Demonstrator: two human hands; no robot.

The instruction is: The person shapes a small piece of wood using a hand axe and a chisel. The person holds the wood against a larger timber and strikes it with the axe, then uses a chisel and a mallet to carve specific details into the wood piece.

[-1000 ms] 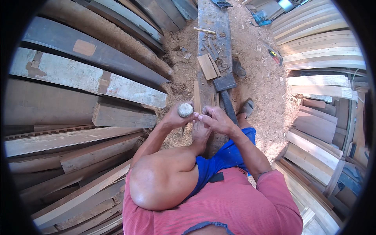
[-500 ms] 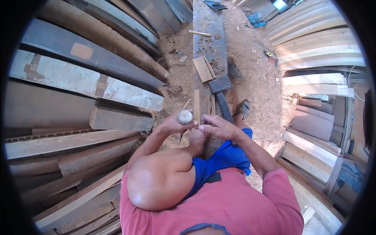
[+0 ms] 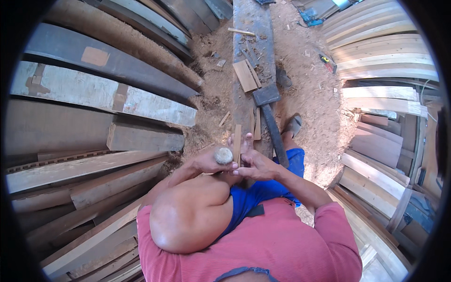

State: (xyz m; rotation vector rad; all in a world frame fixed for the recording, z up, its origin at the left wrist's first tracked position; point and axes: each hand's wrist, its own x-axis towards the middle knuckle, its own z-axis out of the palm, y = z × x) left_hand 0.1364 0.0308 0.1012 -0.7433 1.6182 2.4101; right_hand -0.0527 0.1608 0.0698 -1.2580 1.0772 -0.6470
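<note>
Gripping a tool with a round, whitish end, the left hand (image 3: 211, 162) is closed round it on my remote feed, the tool (image 3: 223, 155) seen nearly end-on. I see the right hand (image 3: 256, 164) half open, holding a narrow, light-brown wooden strip (image 3: 238, 134) with its fingers spread behind it and its thumb near the lower end, close to the left fingertips; I cannot tell how tight the hold is. The strip points away from the body, above the long, worn grey desk (image 3: 256, 44). Further along, I make out a mallet with a dark, blocky head (image 3: 266, 95) resting on the desk, just beside a flat, pale-brown rectangular wood piece (image 3: 243, 76). Sawdust-covered ground (image 3: 305, 84) flanks the desk, with stacked planks (image 3: 385, 51) on the right and long, weathered boards (image 3: 101, 94) on the left.
</note>
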